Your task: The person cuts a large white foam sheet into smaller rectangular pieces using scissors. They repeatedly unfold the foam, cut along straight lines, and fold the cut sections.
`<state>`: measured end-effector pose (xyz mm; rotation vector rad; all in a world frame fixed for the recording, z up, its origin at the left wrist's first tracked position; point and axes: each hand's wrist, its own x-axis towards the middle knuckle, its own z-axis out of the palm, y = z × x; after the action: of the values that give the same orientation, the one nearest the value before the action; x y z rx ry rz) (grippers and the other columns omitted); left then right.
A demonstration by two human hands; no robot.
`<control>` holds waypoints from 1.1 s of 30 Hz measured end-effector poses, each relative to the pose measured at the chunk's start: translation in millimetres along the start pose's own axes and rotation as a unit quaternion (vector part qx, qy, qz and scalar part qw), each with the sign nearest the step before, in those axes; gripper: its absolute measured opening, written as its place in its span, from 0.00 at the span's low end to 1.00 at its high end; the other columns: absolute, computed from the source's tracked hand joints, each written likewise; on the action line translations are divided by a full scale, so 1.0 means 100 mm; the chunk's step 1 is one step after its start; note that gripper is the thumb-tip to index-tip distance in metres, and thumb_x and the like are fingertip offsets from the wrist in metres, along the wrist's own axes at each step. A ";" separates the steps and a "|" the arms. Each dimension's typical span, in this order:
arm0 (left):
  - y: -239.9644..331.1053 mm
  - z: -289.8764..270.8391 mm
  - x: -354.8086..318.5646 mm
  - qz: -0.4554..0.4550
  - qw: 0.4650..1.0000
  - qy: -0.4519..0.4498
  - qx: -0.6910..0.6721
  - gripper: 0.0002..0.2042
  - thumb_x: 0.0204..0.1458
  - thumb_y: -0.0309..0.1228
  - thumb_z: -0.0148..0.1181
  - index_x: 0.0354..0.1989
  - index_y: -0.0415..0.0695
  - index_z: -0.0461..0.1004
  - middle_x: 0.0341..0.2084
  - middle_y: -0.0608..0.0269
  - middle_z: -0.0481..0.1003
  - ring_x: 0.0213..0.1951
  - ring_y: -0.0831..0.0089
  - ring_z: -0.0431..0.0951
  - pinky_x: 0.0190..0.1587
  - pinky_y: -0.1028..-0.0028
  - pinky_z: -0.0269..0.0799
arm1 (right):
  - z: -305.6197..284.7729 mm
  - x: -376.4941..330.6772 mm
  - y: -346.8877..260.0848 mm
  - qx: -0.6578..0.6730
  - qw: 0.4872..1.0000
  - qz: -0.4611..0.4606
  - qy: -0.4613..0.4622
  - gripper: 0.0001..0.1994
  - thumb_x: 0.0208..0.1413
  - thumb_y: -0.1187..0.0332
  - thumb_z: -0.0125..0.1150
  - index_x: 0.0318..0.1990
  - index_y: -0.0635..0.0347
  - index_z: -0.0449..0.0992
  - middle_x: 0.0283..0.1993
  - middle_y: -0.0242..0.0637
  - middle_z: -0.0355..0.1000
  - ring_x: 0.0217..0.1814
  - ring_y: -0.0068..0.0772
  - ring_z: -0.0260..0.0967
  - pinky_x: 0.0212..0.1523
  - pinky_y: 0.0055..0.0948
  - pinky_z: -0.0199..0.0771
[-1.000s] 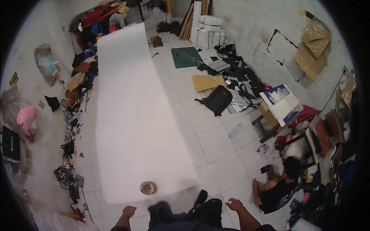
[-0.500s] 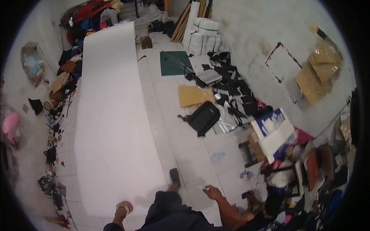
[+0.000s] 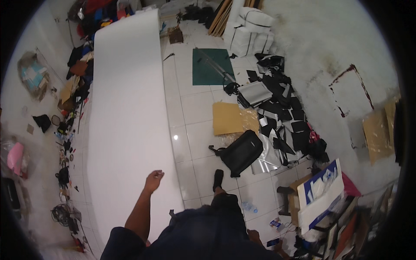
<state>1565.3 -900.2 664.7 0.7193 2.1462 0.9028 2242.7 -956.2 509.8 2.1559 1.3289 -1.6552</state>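
Observation:
My left hand (image 3: 154, 180) is raised over the long white sheet (image 3: 130, 112) that runs across the floor. Its fingers are drawn together in a pinch, and a small pale thing shows at the fingertips, too small to name. At the right side of my body a bit of skin shows beside my dark shorts; it seems to be my right hand (image 3: 254, 236), mostly hidden, with fingers I cannot see. Another person's hand (image 3: 281, 249) holds a phone (image 3: 273, 242) near the lower right.
Right of the sheet lie a green mat (image 3: 212, 65), a black bag (image 3: 242, 151), brown cardboard (image 3: 227, 118) and black and silver scraps (image 3: 281, 112). A plastic bottle (image 3: 250, 207) lies near my foot. Assorted clutter lines the left wall. White bundles (image 3: 251, 32) stand at the back.
My left hand has moved up and forward over the sheet; the round roll it held no longer shows there. My right hand has dropped back from its outstretched position. The view has shifted.

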 end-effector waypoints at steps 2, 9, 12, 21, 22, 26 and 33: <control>0.03 0.25 0.57 -0.049 0.997 -0.003 -0.060 0.21 0.55 0.44 0.60 0.49 0.39 0.76 0.39 0.52 0.79 0.43 0.64 0.78 0.49 0.68 0.71 | -0.57 0.78 -0.05 -0.183 0.970 -0.158 0.000 0.16 0.58 0.54 0.60 0.38 0.60 0.76 0.21 0.34 0.71 0.17 0.27 0.69 0.17 0.30 0.68; -0.73 0.30 0.51 -0.258 0.962 0.027 0.087 0.24 0.50 0.50 0.61 0.44 0.40 0.78 0.45 0.46 0.77 0.51 0.51 0.75 0.54 0.59 0.70 | -1.71 2.38 -4.53 -0.063 0.991 -0.102 0.068 0.14 0.59 0.57 0.59 0.41 0.60 0.76 0.26 0.36 0.73 0.21 0.26 0.69 0.20 0.27 0.69; -0.89 0.89 1.04 -0.277 0.947 -0.124 0.102 0.23 0.52 0.50 0.59 0.42 0.40 0.79 0.40 0.48 0.79 0.47 0.51 0.78 0.50 0.59 0.73 | -2.97 3.31 -5.93 -0.126 0.923 -0.301 0.203 0.15 0.59 0.59 0.59 0.39 0.65 0.75 0.25 0.35 0.73 0.22 0.25 0.69 0.21 0.26 0.68; -0.30 -0.36 3.44 -0.334 0.917 -0.095 0.194 0.23 0.59 0.51 0.49 0.49 0.46 0.77 0.41 0.49 0.79 0.47 0.57 0.78 0.48 0.58 0.74 | -1.44 3.65 -9.50 -0.086 0.961 -0.256 0.064 0.21 0.58 0.57 0.61 0.52 0.62 0.72 0.29 0.36 0.73 0.27 0.25 0.71 0.29 0.29 0.74; -0.20 -0.68 4.01 -0.190 0.942 -0.063 0.269 0.23 0.56 0.51 0.54 0.47 0.43 0.77 0.43 0.48 0.78 0.49 0.55 0.77 0.52 0.58 0.71 | -1.33 3.74 -9.58 -0.108 0.963 -0.245 0.036 0.21 0.58 0.57 0.61 0.52 0.62 0.72 0.29 0.36 0.73 0.27 0.26 0.71 0.30 0.29 0.74; 1.74 -1.36 6.21 -0.138 0.968 0.197 -0.071 0.22 0.54 0.45 0.61 0.49 0.38 0.76 0.43 0.48 0.78 0.48 0.61 0.77 0.53 0.67 0.70 | -1.11 4.34 -9.70 -0.098 0.979 -0.176 -0.024 0.23 0.56 0.55 0.65 0.51 0.63 0.72 0.28 0.36 0.74 0.26 0.27 0.72 0.27 0.29 0.73; 2.72 -1.40 8.29 -0.134 0.968 0.192 -0.088 0.21 0.56 0.44 0.58 0.49 0.39 0.76 0.45 0.48 0.78 0.49 0.60 0.77 0.53 0.66 0.70 | -1.45 5.51 -11.33 -0.273 0.910 -0.305 0.059 0.17 0.56 0.54 0.63 0.43 0.58 0.78 0.27 0.40 0.76 0.29 0.34 0.75 0.35 0.37 0.75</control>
<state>1013.6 -210.6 632.7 0.1644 2.3814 1.1369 1579.8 123.7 559.7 1.6097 2.3361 -1.0711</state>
